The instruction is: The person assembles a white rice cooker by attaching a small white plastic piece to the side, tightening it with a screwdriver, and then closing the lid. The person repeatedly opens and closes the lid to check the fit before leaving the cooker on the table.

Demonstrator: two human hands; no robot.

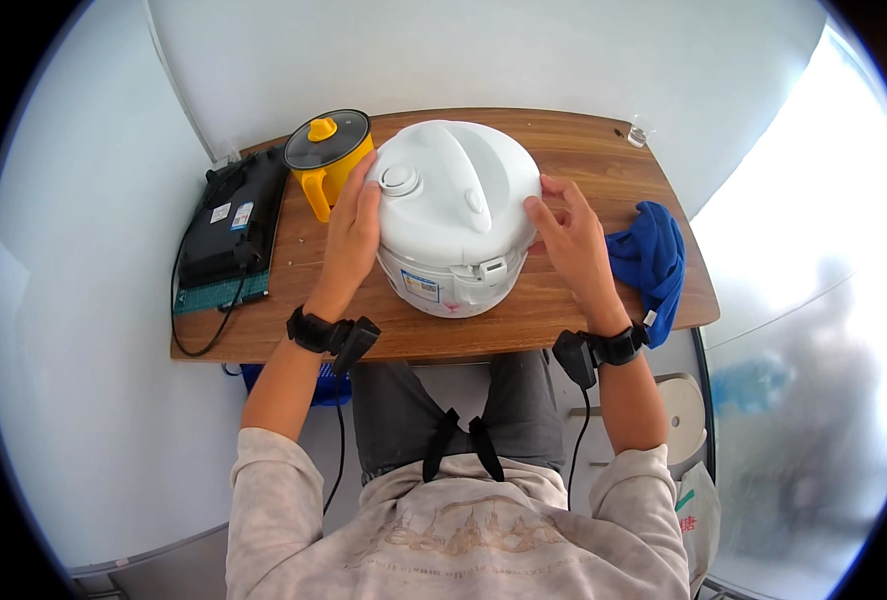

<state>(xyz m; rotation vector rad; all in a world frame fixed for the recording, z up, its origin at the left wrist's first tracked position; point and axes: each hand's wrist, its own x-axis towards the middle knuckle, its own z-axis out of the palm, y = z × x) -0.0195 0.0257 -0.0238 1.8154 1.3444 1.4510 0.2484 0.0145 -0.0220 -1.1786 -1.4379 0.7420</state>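
Note:
A white rice cooker (444, 190) stands upright in the middle of the wooden table, its rounded lid down. On its lid are a round steam vent, a raised ridge and a button; the front carries a latch and a blue-and-white label. My left hand (352, 225) lies along the cooker's left side, thumb near the vent. At the right side, my right hand (576, 238) has its thumb and fingers curled against the cooker's edge. Both hands hold the cooker between them; some fingertips are hidden. Close to my left hand is a yellow electric pot (316, 190) with a dark glass lid.
On the table's (604, 150) left lies a black flat appliance (232, 225) with its cord, partly over a green mat (219, 294). A blue cloth (654, 250) hangs over the right edge. A small clear container (638, 134) sits far right. Below stands a round stool (682, 415).

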